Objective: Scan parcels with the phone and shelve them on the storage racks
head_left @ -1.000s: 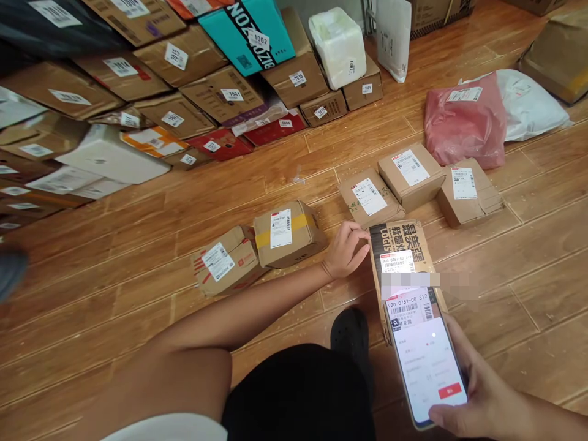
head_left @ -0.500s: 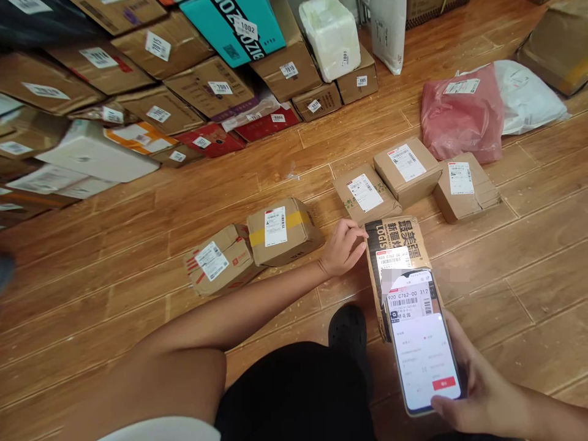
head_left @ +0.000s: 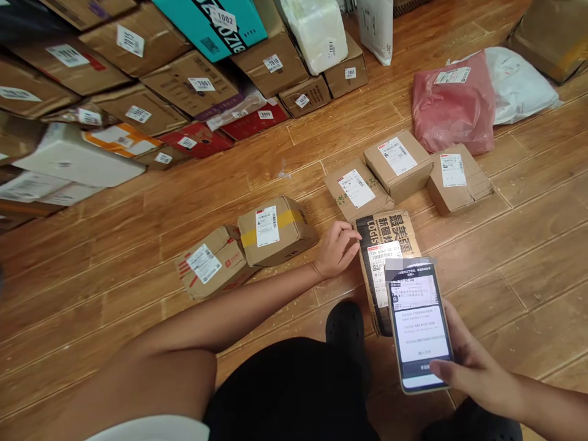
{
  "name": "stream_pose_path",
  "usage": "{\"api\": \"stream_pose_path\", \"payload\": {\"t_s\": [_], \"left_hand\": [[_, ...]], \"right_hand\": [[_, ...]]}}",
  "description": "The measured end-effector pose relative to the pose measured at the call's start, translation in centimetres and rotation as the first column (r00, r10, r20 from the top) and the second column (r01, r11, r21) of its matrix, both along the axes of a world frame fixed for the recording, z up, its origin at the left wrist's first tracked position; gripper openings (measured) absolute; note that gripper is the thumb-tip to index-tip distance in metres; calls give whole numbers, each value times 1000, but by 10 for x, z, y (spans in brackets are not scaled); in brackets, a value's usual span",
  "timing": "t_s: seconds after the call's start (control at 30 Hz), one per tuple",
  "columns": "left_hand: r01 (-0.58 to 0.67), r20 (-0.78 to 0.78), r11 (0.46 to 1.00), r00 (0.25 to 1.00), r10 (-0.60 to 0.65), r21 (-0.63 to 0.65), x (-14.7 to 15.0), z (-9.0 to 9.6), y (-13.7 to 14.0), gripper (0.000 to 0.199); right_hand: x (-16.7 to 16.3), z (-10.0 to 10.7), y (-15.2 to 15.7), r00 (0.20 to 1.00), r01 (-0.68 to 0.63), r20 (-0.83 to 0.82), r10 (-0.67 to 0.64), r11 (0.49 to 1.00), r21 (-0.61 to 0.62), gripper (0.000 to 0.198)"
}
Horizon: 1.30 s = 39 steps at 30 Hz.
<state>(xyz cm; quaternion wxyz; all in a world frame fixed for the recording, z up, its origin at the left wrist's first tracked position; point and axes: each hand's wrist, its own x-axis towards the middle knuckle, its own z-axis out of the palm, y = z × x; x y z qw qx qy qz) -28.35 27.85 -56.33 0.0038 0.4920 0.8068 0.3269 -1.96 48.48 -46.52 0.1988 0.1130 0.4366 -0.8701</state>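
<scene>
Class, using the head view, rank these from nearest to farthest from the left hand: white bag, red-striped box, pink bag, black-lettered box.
From the left hand:
1. Black-lettered box: at its right side
2. Red-striped box: to the left
3. Pink bag: ahead, rightward
4. White bag: farther right

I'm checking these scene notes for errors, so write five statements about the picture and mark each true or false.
1. The right hand holds a phone. True.
2. The phone is switched off. False: its screen is lit.
3. The left hand is beside the printed box. True.
4. The pink bag lies next to a white bag on the floor. True.
5. The pink bag is completely plain. False: it bears a white label.
</scene>
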Motion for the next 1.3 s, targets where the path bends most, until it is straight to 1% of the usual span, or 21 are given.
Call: {"api": "stream_pose_path", "payload": {"t_s": [0.17, 0.37, 0.5, 0.7, 0.8, 0.87, 0.93, 1.0, 1.07, 1.17, 1.23, 1.3], "left_hand": [[-2, 13, 1000, 1000, 2, -13, 1, -1, 5, 22], [29, -17, 998, 999, -28, 48, 2, -1, 8, 17], [26, -5, 999, 1000, -25, 32, 2, -1, 8, 17], [30, 7, 999, 1000, -30, 20, 3, -2, 8, 18], [34, 2, 999, 999, -34, 24, 3, -2, 8, 18], [32, 11, 999, 999, -32, 11, 2, -2, 7, 19], [28, 20, 1000, 999, -28, 0, 2, -3, 7, 20], [26, 16, 1000, 1000, -26, 5, 1, -3, 7, 20], [24, 13, 1000, 1000, -24, 13, 2, -4, 7, 19], [15, 33, 1000, 999, -15, -3, 2, -5, 7, 20], [16, 37, 1000, 999, -16, 0, 3, -5, 8, 20], [18, 21, 1000, 1000, -18, 23, 2, -5, 8, 18]], "right_hand": [[-2, 3, 0, 998, 51, 34, -52, 998, 25, 65], [-7, 10, -3, 980, 141, 121, -157, 981, 136, 40], [-7, 11, -2, 972, 157, 147, -181, 975, 160, 37], [-4, 6, 0, 980, 150, 116, -164, 982, 114, 51], [-5, 4, 0, 985, 139, 84, -152, 981, 136, 55], [-5, 4, 1, 987, 132, 69, -143, 980, 149, 54], [-5, 4, 0, 989, 124, 60, -133, 983, 133, 56], [-4, 3, -1, 992, 113, 50, -119, 987, 111, 64], [0, 0, -5, 991, 117, 54, -123, 987, 113, 77], [5, -6, -12, 980, 164, 88, -178, 977, 139, 93], [6, -8, -16, 974, 184, 104, -201, 972, 147, 97], [5, -8, -18, 975, 183, 97, -199, 971, 151, 95]]}}
